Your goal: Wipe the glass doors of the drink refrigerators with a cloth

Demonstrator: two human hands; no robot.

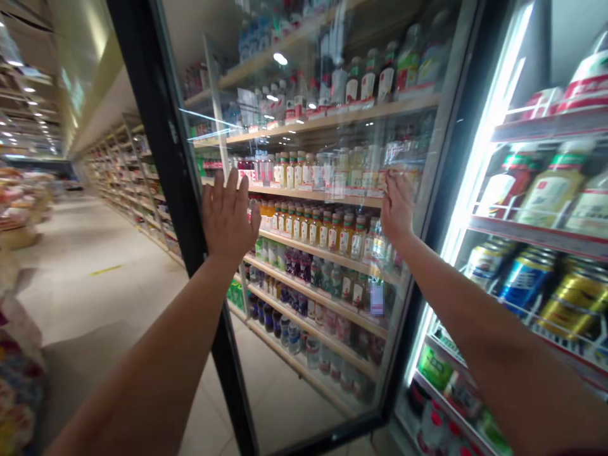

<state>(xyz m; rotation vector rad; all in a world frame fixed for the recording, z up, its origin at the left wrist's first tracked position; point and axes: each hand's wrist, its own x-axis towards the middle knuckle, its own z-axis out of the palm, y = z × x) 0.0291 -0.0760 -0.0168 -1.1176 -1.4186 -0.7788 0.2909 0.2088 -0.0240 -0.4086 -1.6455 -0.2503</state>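
An opened glass cooler door [294, 392] with a black frame stands before me. My left hand [230, 218] lies flat against its left side, by the frame edge, with the fingers stretched and the thumb apart. It holds nothing. Near the hinge side, my right hand [398, 206] is raised at the glass. Its fingers are blurred and bunched close, so their grip cannot be made out. Through or in the pane show shelves of bottles, among them a row of yellow juice bottles [313, 228].
To the right, the lit cooler holds juice bottles [551, 190], a blue can [527, 278] and gold cans [574, 297] on racks. Leftward runs a tiled aisle floor [109, 278] beside long stocked shelves [128, 164]. Heaped packaged goods [19, 209] line its far left side.
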